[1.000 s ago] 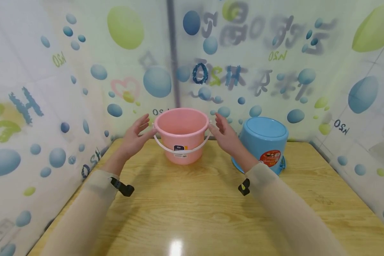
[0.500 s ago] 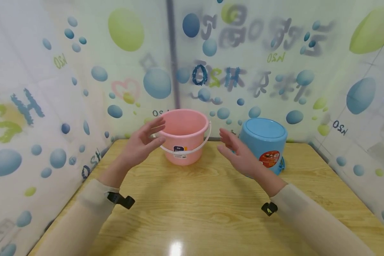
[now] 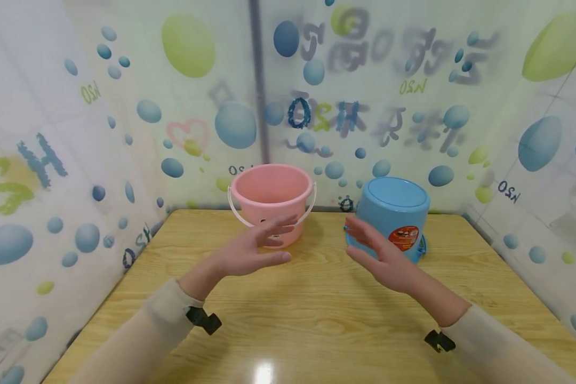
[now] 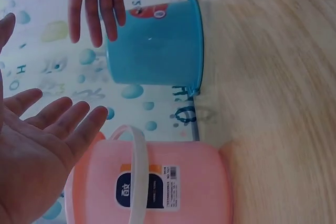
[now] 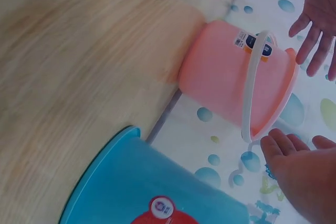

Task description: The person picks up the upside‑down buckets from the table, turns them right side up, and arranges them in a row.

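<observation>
A pink bucket (image 3: pixel 273 186) stands upright at the back of the table, its white handle (image 4: pixel 139 177) hanging down across the labelled front. To its right a blue bucket (image 3: pixel 393 208) with a red label sits upside down on its rim. My left hand (image 3: pixel 245 253) is in the air in front of the pink bucket, fingers straight, covering part of its label in the head view. My right hand (image 3: pixel 389 261) hovers before the blue bucket with fingers extended toward the left. Both palms face inward, and neither hand holds anything.
The wooden table (image 3: pixel 297 320) meets a patterned curtain wall (image 3: pixel 197 96) at the back, with similar walls on the left and right. A dark wrist camera (image 3: pixel 204 320) is strapped to the left wrist, another to the right.
Both hands have come away from the pink bucket's rim. The left hand has moved down and right, the right hand right and down toward the blue bucket. Both buckets stay in place.
</observation>
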Motion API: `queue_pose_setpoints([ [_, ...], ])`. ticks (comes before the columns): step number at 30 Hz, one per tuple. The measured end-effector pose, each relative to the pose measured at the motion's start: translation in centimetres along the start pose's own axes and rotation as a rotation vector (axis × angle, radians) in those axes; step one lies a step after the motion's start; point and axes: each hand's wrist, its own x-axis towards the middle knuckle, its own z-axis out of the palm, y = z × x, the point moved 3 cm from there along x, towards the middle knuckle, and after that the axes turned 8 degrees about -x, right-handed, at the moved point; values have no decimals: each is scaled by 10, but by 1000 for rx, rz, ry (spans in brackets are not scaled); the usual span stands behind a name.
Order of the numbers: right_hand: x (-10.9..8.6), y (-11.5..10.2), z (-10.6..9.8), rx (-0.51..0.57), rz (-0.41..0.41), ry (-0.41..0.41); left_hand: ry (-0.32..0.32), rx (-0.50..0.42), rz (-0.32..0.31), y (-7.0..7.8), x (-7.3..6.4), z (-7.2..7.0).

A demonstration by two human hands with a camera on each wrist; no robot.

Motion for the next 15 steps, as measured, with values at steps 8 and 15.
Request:
queue_pose_setpoints([
  [8,-30,8,-16,-48,0,4,-98,-26,-1,-13,14,31],
  [15,-46,16,-34,-104,35,-12,-146,-15,-10,-18,29,50],
])
